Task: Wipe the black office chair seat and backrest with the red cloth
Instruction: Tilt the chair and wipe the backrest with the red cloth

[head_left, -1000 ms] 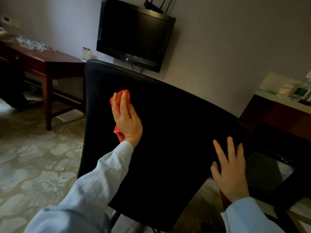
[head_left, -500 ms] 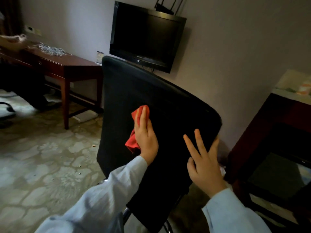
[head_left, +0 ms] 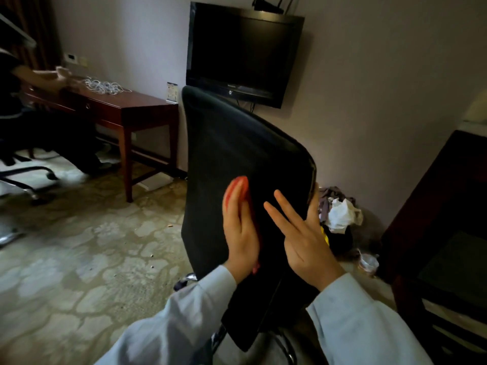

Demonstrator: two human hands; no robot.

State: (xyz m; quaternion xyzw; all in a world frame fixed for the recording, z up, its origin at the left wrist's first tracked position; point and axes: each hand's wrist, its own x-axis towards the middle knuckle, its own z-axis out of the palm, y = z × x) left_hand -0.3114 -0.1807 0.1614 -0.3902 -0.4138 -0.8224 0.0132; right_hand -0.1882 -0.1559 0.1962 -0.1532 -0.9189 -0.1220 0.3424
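Patterned carpet [head_left: 66, 259] fills the left. Wall-mounted TV [head_left: 242, 51] up top, wooden desk [head_left: 137, 106] w/ white cables [head_left: 105, 86] to its left, another person [head_left: 15, 83] cut off at the far-left edge.

Centre: black office chair backrest [head_left: 237, 154], upright, seen at a steep angle from what looks like its rear side. Left hand [head_left: 241, 233] lies flat on it, fingers straight & together, pressing the red cloth [head_left: 243, 185] onto the fabric. Cloth only peeks out past the fingertips & by the wrist. Right hand [head_left: 303, 238], just beside, braces the backrest w/ fingers straight & spread, holding nothing. Its outer fingers run along the right edge; can't tell if they hook round it. Rubbish pile [head_left: 340, 214] w/ a white bag sits on the floor behind.

Progress, my read: mid-wipe on the lower backrest. Can't see what's already clean, since the fabric's dark & the light's dim. Seat is fully hidden, so prob. not yet done, same for the other face. Of the chair base [head_left: 188, 277], only a chrome glimpse.
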